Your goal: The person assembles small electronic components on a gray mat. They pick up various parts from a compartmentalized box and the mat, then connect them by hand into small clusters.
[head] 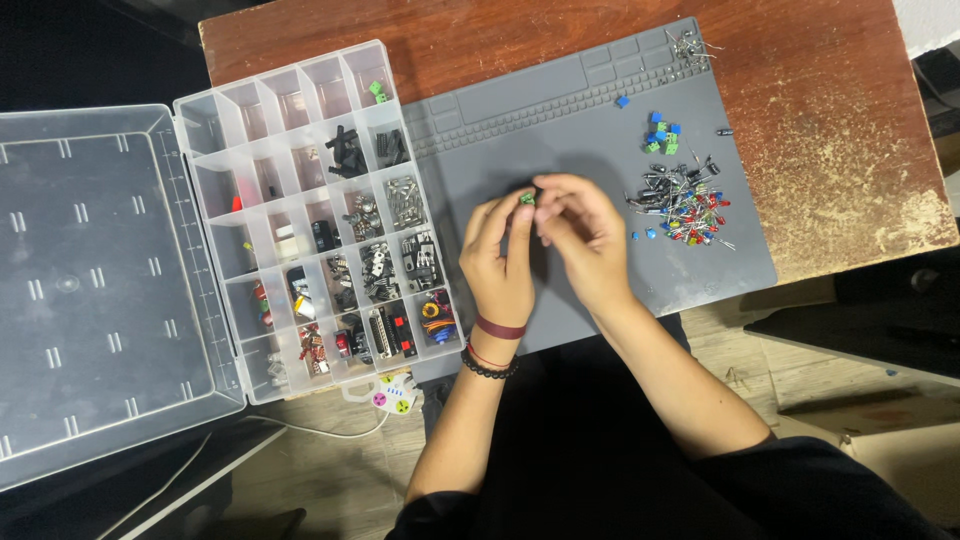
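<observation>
both hands, left (497,262) and right (580,235), close fingertip grips on one small green connector (526,198) above grey mat (560,140).

A worn reddish-brown wooden worktop (820,90) carries a grey mat (600,130) and a clear plastic compartment box (215,125), whose open lid (90,290) hangs past the left edge.

The left wrist (497,335) wears a maroon band, a thin red cord and black beads.

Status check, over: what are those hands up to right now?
Left hand and right hand together pinching small green component above grey mat. Nothing in the way.
</observation>
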